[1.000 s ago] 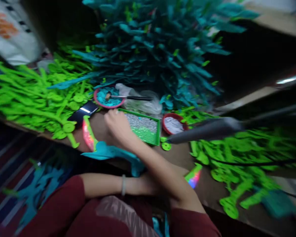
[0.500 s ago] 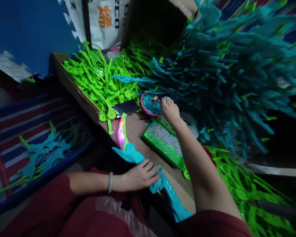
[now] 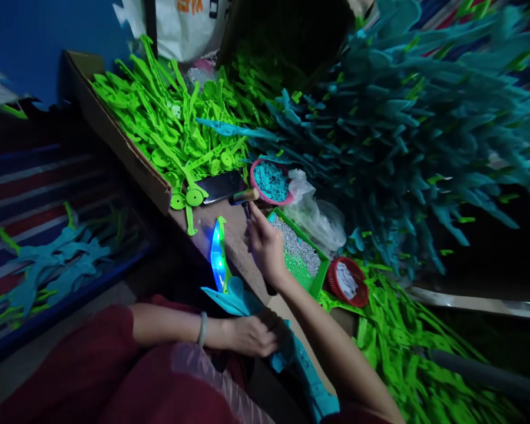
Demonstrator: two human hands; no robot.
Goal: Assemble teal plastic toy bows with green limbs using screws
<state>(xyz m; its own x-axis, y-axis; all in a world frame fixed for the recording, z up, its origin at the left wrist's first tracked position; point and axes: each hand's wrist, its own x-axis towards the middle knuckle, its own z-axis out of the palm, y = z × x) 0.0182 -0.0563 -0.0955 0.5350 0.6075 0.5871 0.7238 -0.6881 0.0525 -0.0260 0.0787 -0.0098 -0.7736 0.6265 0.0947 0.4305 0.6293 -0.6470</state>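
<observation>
I have the left hand (image 3: 256, 334) clamped around a blue plastic piece (image 3: 304, 360) at the near edge of the tabletop (image 3: 237, 234), where a blue-glowing strip (image 3: 218, 259) meets the piece's left end. My right hand's (image 3: 267, 244) grip is closed on a hammer (image 3: 246, 196), its head over the tabletop by the phone (image 3: 221, 186), with a pink bowl (image 3: 287, 200) of blue bits and a green tray (image 3: 321, 275) toward the far edge.
</observation>
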